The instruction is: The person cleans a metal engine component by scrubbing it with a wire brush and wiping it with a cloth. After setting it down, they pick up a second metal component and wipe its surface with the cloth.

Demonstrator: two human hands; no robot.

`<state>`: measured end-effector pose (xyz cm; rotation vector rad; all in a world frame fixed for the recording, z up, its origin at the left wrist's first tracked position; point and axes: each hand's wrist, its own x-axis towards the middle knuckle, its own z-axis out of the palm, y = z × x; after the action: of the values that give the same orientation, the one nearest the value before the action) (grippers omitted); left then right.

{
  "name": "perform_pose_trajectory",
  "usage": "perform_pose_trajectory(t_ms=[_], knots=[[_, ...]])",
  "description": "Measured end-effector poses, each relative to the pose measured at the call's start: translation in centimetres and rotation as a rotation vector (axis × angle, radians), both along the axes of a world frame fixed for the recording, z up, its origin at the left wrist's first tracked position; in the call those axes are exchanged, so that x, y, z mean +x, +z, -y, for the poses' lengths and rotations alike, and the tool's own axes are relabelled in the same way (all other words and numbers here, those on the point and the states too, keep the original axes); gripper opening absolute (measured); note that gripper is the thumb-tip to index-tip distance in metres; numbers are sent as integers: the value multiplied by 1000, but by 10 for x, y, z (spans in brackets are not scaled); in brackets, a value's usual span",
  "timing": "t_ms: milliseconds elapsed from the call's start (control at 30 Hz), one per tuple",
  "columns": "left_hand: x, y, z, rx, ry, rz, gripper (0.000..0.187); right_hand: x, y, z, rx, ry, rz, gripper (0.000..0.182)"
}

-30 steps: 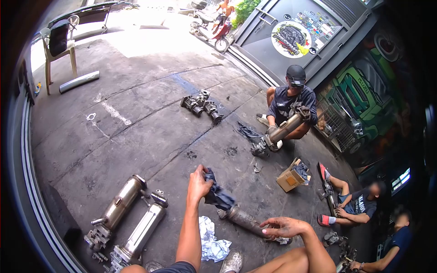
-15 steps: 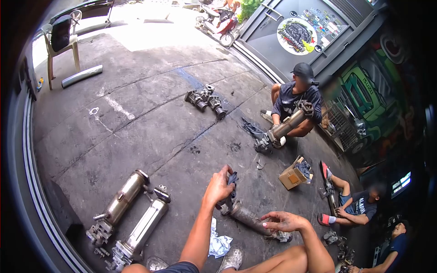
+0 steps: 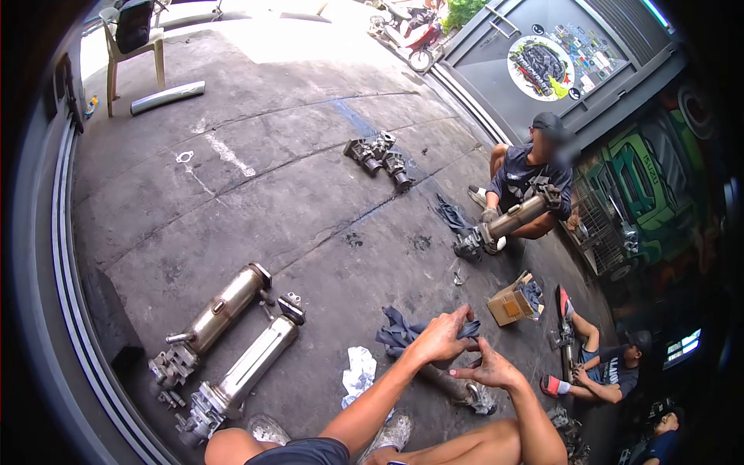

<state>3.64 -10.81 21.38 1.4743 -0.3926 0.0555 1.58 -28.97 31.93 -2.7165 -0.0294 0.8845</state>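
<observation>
A dark blue-grey rag (image 3: 403, 332) is bunched in my left hand (image 3: 443, 339), its loose end spreading out to the left. Just beneath, a dirty metal cylinder (image 3: 445, 384) with fittings at its end, like an EGR cooler, lies on the floor between my legs. Close beside the left hand is my right hand (image 3: 496, 370), thumb and fingers curved and apart above the cylinder. Both hands are smudged with grime. A crumpled white cloth (image 3: 359, 375) lies left of the cylinder, near my shoe.
Two similar metal cylinders (image 3: 225, 310) lie to the left. Valve parts (image 3: 381, 159) rest ahead on the concrete. A seated person (image 3: 535, 174) handles another cylinder beyond a cardboard box (image 3: 508, 307). More people (image 3: 612, 376) sit at the right. A chair (image 3: 136, 43) stands far left.
My left hand has carried the rag right and down along the cylinder, close to the right hand. The rag now spreads out more. The view has shifted slightly.
</observation>
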Motion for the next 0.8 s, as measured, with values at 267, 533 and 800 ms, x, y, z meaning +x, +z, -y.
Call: perform_pose_trajectory(t_ms=[267,533,800], knots=[[-1,7,4,-513,-152,-176,52,16,-28,9,204,385,285,111],[-6,-5,42,-746,-48,-239,57,42,-126,43,564,213,365,36],[10,-53,-6,-185,242,-505,85,67,-89,49,684,211,494,21]])
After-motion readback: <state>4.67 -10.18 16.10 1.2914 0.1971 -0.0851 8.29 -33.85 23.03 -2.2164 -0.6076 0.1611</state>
